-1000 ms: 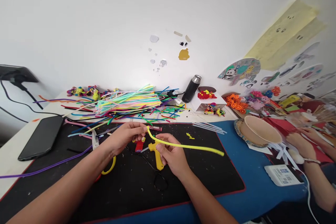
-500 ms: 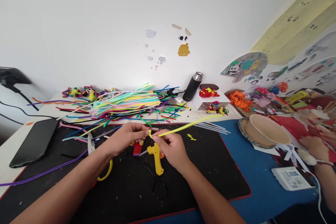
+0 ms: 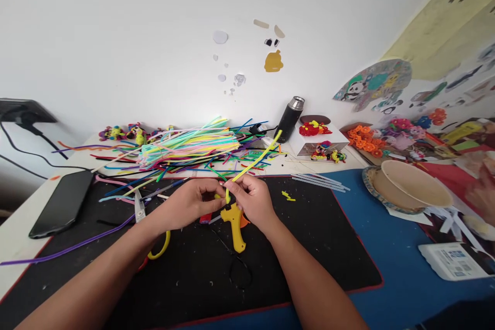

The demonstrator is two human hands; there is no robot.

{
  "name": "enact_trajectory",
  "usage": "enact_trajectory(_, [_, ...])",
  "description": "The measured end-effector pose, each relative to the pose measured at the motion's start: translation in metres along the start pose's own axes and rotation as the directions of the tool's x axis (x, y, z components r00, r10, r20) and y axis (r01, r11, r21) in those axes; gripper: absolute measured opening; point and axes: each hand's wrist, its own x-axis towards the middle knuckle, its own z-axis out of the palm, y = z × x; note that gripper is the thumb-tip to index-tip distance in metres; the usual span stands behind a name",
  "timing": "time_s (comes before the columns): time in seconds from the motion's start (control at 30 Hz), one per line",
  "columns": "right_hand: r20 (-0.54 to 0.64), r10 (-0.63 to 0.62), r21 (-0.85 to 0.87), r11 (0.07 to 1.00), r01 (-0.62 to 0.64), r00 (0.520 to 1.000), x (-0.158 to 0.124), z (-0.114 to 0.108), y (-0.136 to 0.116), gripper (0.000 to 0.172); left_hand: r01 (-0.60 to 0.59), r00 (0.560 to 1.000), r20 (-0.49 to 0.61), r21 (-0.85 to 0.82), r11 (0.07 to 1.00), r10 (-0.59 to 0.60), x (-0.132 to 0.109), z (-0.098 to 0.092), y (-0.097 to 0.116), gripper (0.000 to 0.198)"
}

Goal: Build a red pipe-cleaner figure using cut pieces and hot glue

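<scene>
Between my two hands is a yellow pipe cleaner (image 3: pixel 260 159), its long free end slanting up to the right. My left hand (image 3: pixel 199 200) pinches its lower end. The thumb and fingers of my right hand (image 3: pixel 251 197) close on it just above. Right below my fingertips lies a yellow glue gun (image 3: pixel 236 232) on the black mat (image 3: pixel 305 247). A small red piece (image 3: pixel 205 218) shows partly behind my left hand. Scissors (image 3: pixel 159 246) with a yellow and red handle lie partly under my left forearm.
A heap of coloured pipe cleaners (image 3: pixel 189 149) spreads along the wall. A black flask (image 3: pixel 289 118) stands beside a white box (image 3: pixel 323 142). Glue sticks (image 3: pixel 320 181), a bowl (image 3: pixel 415 185) and a phone (image 3: pixel 64 203) lie around. Another person's hand (image 3: pixel 483 191) is at the far right.
The pipe cleaner's free end has swung upward, from nearly level to steeper. My hands have drawn closer together. The view has shifted slightly, and the other person's hand has moved.
</scene>
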Motion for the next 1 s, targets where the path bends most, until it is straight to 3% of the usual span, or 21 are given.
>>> enact_trajectory(0.23, [0.081, 0.067, 0.151, 0.985, -0.079, 0.994, 0.0, -0.011, 0.008, 0.045, 0.011, 1.0, 0.009, 0.064, 0.998, -0.012, -0.001, 0.012, -0.005, 0.027])
enact_trajectory(0.43, [0.151, 0.083, 0.258, 0.959, -0.12, 0.985, -0.001, -0.009, 0.003, 0.048, -0.165, 0.983, -0.027, 0.292, 0.942, 0.181, -0.006, 0.014, 0.011, 0.023])
enact_trajectory(0.6, [0.176, 0.141, 0.376, 0.905, -0.199, 0.974, -0.004, -0.003, 0.005, 0.05, -0.269, 0.941, -0.07, 0.435, 0.859, 0.33, -0.009, 0.014, 0.017, 0.02])
enact_trajectory(0.73, [0.168, 0.161, 0.46, 0.86, -0.221, 0.973, -0.006, 0.0, 0.006, 0.05, -0.268, 0.908, -0.14, 0.533, 0.803, 0.395, -0.009, 0.016, 0.013, 0.02])
enact_trajectory(0.9, [0.146, 0.171, 0.495, 0.84, -0.222, 0.974, -0.008, 0.003, 0.006, 0.049, -0.276, 0.826, -0.213, 0.654, 0.704, 0.521, -0.008, 0.019, 0.007, 0.018])
enact_trajectory(1.0, [0.14, 0.172, 0.498, 0.839, -0.22, 0.975, -0.009, 0.004, 0.008, 0.05, -0.24, 0.818, -0.258, 0.658, 0.713, 0.514, -0.008, 0.018, 0.005, 0.019])
